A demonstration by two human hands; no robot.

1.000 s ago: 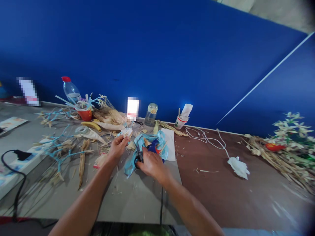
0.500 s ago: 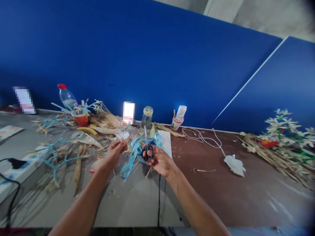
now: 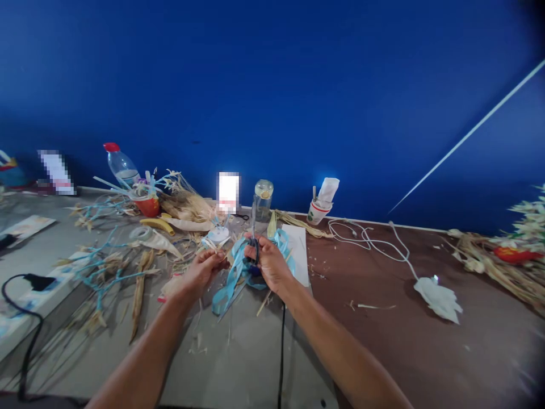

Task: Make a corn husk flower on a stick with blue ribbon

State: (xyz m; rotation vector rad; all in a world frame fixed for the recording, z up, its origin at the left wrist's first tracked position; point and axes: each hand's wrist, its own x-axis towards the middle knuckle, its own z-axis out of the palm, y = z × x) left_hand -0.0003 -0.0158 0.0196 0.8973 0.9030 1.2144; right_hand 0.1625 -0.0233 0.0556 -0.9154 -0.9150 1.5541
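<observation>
My right hand (image 3: 269, 262) is closed around black-handled scissors (image 3: 254, 241), blades pointing up and away from me. My left hand (image 3: 203, 269) sits just to the left of it, fingers curled on a small pale piece of husk that I can barely make out. Both hands hover over a tangle of light blue ribbon (image 3: 232, 278) lying on the grey table (image 3: 238, 352). A small white round object (image 3: 218, 234) lies just beyond my left hand.
Dried husks and blue-wrapped stems (image 3: 106, 267) litter the left. Along the blue wall stand a plastic bottle (image 3: 121, 165), a red cup (image 3: 148, 204), a glass jar (image 3: 263, 199) and a paper cup (image 3: 317, 211). A white cable (image 3: 370, 241) and straw flowers (image 3: 506, 255) lie right.
My right hand picked the scissors up off the ribbon and raised them upright. It has since drawn closer to my left hand, which lowered slightly. The camera view shifted.
</observation>
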